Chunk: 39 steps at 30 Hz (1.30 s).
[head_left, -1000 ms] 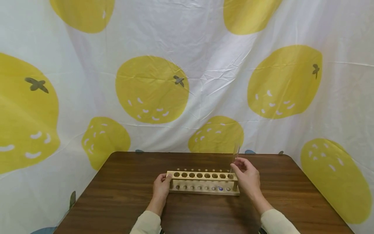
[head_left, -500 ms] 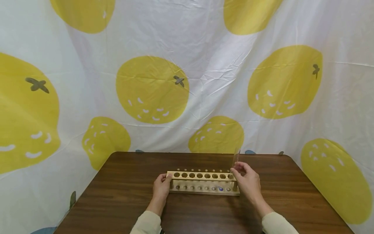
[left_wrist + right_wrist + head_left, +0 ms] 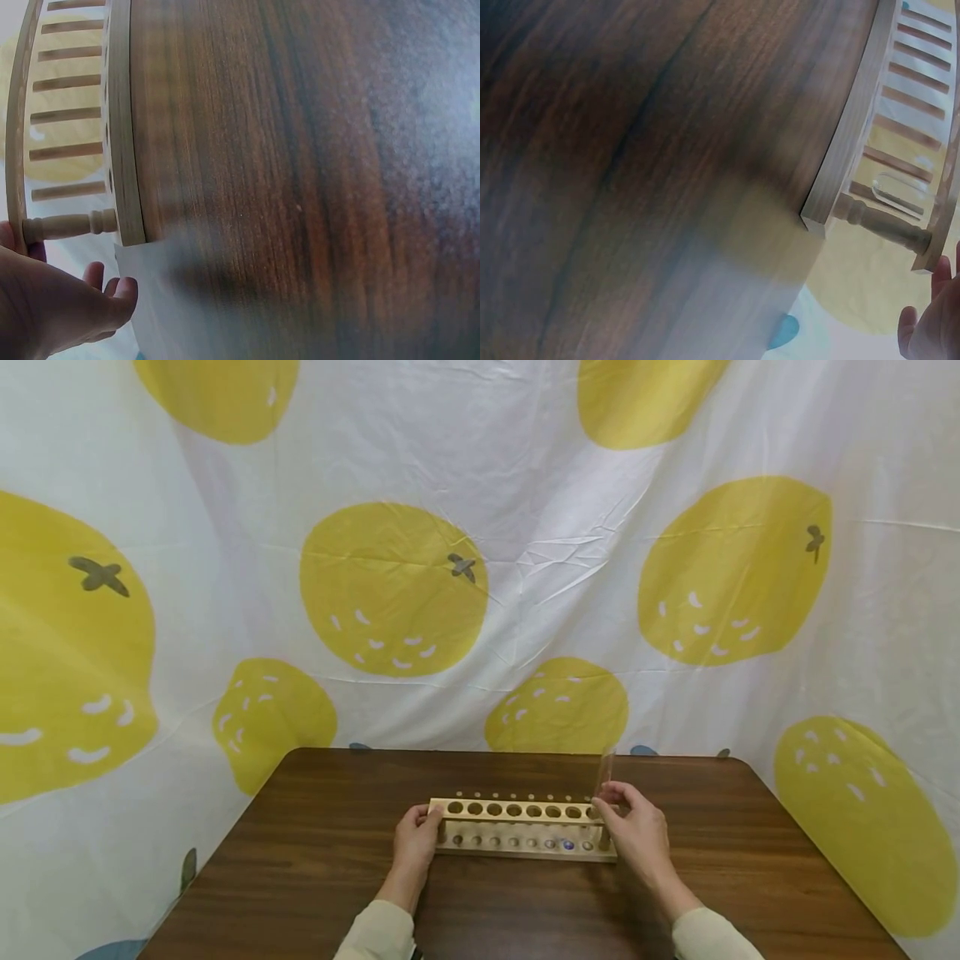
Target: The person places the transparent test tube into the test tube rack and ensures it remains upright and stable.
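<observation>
A wooden test tube rack point(image 3: 495, 811) stands on the table, with a row of round holes in its top board and a lower board with smaller hollows. At the rack's left end, my left hand point(image 3: 415, 843) grips the top board between thumb and fingers. My right hand point(image 3: 636, 828) pinches a clear glass test tube point(image 3: 606, 767) upright at the rightmost hole. The tube's rounded bottom shows below the top board in the right wrist view, above the lower board. Part of the tube is hidden behind the right fingers. The left wrist view shows the rack's turned end post point(image 3: 71, 225).
A blue spot point(image 3: 568, 845) shows on the lower board, second hollow from the right. Short drying pegs point(image 3: 495, 797) line the rack's back. The brown wood-grain table point(image 3: 337, 802) reaches to a white curtain point(image 3: 540, 593) with yellow fruit prints.
The test tube has sunk lower into the rightmost hole, and my right hand has come down slightly with it. My left hand keeps its hold on the rack.
</observation>
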Available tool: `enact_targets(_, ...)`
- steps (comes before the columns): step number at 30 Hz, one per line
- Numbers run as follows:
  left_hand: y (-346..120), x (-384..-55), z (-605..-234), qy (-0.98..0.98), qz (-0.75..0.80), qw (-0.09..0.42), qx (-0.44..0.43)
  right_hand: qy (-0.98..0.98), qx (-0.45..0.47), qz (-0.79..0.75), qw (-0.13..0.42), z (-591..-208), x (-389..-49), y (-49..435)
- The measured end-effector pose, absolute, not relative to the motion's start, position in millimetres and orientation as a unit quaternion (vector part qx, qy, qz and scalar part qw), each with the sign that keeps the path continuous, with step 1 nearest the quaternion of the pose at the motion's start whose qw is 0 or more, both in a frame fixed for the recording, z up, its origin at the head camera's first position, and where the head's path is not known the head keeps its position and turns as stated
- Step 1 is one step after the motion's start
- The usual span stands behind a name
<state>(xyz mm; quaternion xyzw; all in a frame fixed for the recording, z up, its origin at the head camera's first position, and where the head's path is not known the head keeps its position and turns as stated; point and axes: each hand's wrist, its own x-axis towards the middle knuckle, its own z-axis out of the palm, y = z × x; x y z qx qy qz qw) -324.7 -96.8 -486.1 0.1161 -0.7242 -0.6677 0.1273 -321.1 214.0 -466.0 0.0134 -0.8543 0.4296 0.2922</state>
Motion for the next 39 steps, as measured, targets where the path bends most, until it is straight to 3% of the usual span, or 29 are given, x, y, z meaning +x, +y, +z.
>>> enact_targets(14, -96.6, -323.6, -484.5, -0.728, -0.664, 0.128, 0.116, -0.868, 0.006, 0.427, 0.253, -472.9, -319.6, 214.8)
enact_targets(39, -96.5, -324.6, -484.9, -0.726, -0.664, 0.132, 0.119, -0.873, 0.056, 0.383, 0.298, -480.4, -320.5, 213.2)
